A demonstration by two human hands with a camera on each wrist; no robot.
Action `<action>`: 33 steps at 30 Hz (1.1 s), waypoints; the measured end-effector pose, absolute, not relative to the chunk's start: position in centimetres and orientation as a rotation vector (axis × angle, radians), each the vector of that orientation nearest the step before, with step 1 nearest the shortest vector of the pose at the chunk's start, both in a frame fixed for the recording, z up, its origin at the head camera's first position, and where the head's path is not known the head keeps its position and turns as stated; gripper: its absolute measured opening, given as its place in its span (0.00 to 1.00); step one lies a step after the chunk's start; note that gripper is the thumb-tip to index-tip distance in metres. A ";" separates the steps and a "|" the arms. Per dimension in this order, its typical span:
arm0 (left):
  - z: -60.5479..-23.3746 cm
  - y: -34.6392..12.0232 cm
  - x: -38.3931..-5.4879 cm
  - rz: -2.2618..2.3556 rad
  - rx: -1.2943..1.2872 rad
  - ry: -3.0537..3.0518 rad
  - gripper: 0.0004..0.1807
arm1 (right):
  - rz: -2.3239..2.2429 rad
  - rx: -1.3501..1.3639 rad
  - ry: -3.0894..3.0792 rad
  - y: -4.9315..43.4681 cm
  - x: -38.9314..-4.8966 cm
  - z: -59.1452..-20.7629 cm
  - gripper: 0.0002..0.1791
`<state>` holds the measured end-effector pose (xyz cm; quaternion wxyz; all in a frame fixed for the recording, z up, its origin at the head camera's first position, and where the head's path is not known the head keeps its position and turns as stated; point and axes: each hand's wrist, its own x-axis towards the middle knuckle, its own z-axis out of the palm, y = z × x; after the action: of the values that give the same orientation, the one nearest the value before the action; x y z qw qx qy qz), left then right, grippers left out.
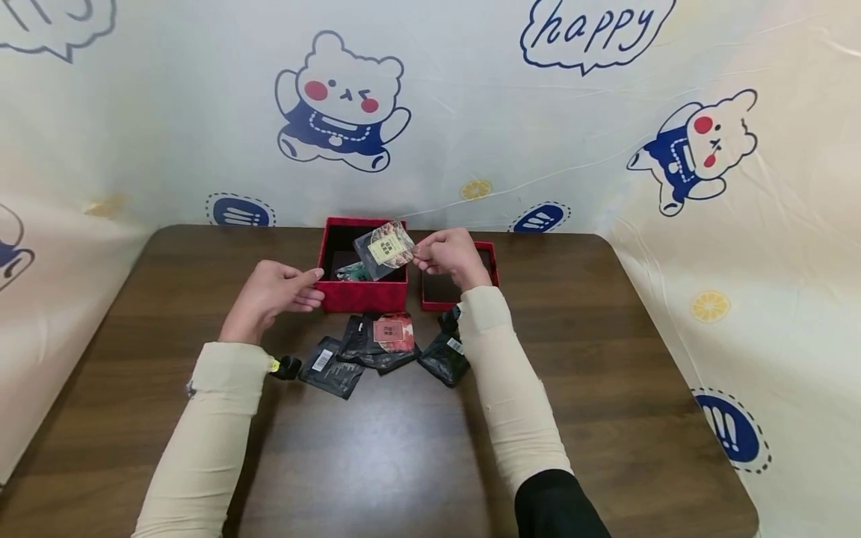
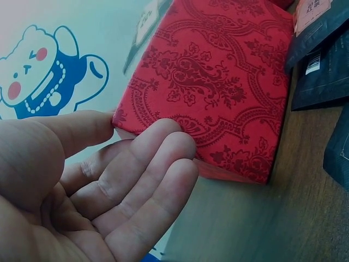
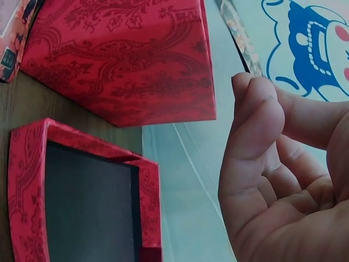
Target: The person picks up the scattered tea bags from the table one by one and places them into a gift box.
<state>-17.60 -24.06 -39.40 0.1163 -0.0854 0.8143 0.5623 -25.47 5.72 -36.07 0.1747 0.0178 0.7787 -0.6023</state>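
Observation:
My right hand (image 1: pixel 449 255) pinches a corner of a flat packet (image 1: pixel 385 250) with a yellow label, dark on one side and patterned on the other. The packet is tilted above the opening of a red patterned box (image 1: pixel 363 297); only its edge (image 3: pixel 240 41) shows in the right wrist view. Inside the box, a greenish packet (image 1: pixel 353 272) is partly visible. At the box's left front corner, my left hand (image 1: pixel 274 291) touches the wall with thumb and relaxed fingers. The left wrist view shows these fingers beside the red face (image 2: pixel 207 82).
Right of the box lies a shallow red lid (image 1: pixel 439 305), its dark inside facing up. In front are several black packets, one with a barcode (image 1: pixel 331 368), one with a red label (image 1: pixel 393 332), another by the right sleeve (image 1: pixel 444 360). A printed cloth (image 1: pixel 457 112) hangs behind the table (image 1: pixel 639 359).

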 end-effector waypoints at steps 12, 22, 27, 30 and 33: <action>-39.2 -24.0 -17.7 1.651 -0.241 2.382 0.27 | -1.643 0.016 2.441 3.1 -25.6 -36.1 0.07; -39.2 -24.1 -17.7 1.654 -0.219 2.387 0.28 | -0.974 -0.229 2.904 0.1 -24.7 -35.8 0.21; -39.4 -24.1 -17.7 1.647 -0.235 2.394 0.27 | -0.818 -0.220 2.951 -1.1 -24.3 -35.9 0.25; -39.4 -24.1 -17.7 1.641 -0.233 2.396 0.27 | -0.762 -0.224 2.971 -1.7 -24.1 -35.8 0.23; -39.3 -24.2 -17.6 1.636 -0.234 2.399 0.27 | -0.724 -0.242 2.981 -2.0 -24.0 -35.8 0.22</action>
<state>-17.61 -24.18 -39.35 0.1142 -0.0798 0.8181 0.5579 -23.99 -2.04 -35.77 0.0323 -0.0786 0.9683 -0.2350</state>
